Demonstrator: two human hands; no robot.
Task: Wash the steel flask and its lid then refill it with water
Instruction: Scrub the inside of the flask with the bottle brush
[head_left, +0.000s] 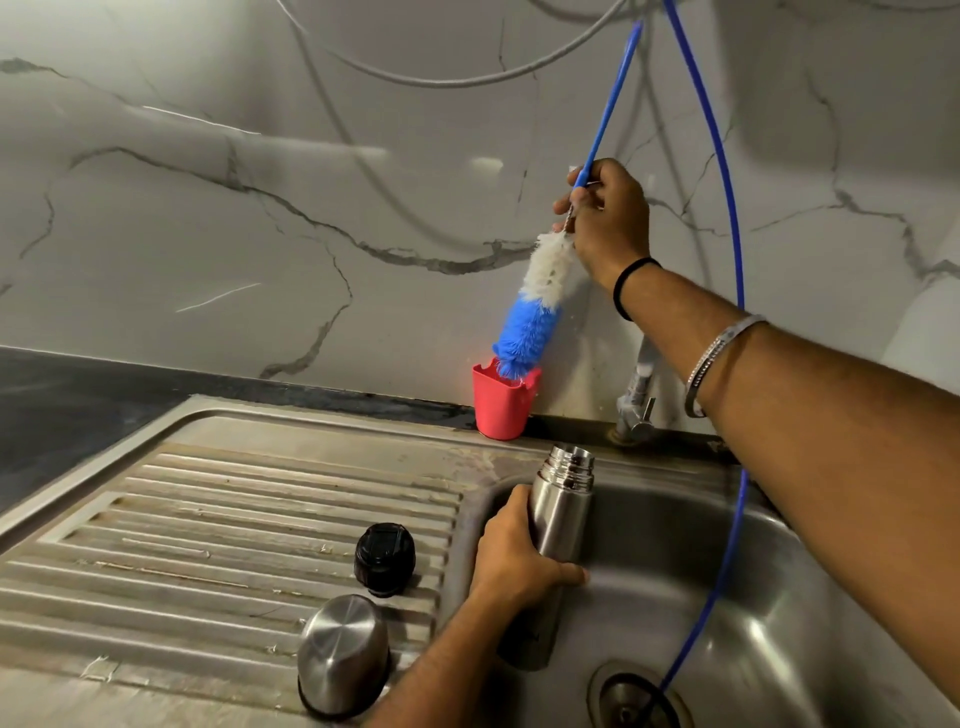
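My left hand (511, 558) grips the open steel flask (558, 525) upright inside the sink basin (737, 587), its threaded mouth uncovered. My right hand (608, 221) holds the handle of a long bottle brush (535, 304) with white and blue bristles, raised against the wall; the brush tip is just inside a red cup (504, 408). The black inner stopper (384, 558) and the steel cup lid (343, 654), upside down, sit on the ribbed drainboard (208, 535) left of the basin.
A steel tap (636, 410) stands at the back edge behind the basin. A thin blue hose (727, 545) hangs from above down into the drain (634, 696). Grey hoses loop across the marble wall. A dark countertop (62, 410) lies at the far left.
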